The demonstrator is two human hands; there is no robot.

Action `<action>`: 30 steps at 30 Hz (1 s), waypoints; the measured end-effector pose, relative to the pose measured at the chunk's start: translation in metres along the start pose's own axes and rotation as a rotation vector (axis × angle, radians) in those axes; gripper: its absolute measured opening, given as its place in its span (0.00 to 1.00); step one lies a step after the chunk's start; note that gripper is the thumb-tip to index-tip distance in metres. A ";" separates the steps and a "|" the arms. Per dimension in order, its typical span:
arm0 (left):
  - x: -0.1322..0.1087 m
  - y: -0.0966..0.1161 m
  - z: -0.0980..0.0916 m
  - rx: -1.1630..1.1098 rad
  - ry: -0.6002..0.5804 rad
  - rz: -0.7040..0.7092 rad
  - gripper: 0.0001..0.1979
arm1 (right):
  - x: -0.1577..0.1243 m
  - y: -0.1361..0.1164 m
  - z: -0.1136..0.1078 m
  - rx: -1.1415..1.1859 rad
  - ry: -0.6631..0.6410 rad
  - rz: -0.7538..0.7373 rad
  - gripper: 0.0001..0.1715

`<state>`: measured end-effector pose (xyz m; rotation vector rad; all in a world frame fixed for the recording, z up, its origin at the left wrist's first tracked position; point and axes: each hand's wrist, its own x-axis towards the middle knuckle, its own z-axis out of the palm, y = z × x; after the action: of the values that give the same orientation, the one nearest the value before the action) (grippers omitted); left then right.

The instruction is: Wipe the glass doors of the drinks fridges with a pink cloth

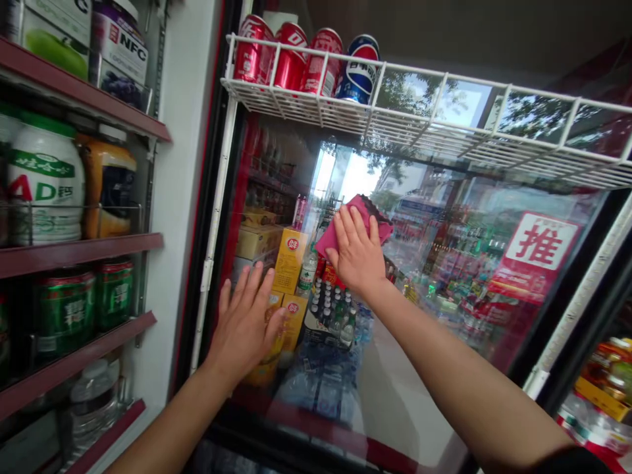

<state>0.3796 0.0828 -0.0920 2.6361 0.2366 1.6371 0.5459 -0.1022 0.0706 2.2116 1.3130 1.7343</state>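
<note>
My right hand (358, 247) lies over a pink cloth (328, 240) with a dark edge, pressing it against a glass door (395, 368). Its fingers point up, and part of the cloth shows around them. Lower and to the left, my left hand (244, 316) has its fingers spread and holds nothing. It is at the left part of the same glass; whether the palm touches the pane I cannot tell.
A white wire rack (444, 115) crosses the door above my hands, holding red cans (291, 56) and a blue can (359, 69). Drink shelves (79, 253) stand at the left. A red-and-white sticker (540, 247) is at the right. Yellow boxes (291, 260) show through the glass.
</note>
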 end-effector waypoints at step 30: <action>-0.021 -0.078 -0.037 0.130 -0.020 -0.234 0.38 | 0.115 -0.211 0.086 0.497 -0.014 -0.157 0.43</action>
<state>0.3288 0.1544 -0.1023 2.5923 0.6445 1.5689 0.4953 0.1427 0.0225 2.2481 2.0335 1.4526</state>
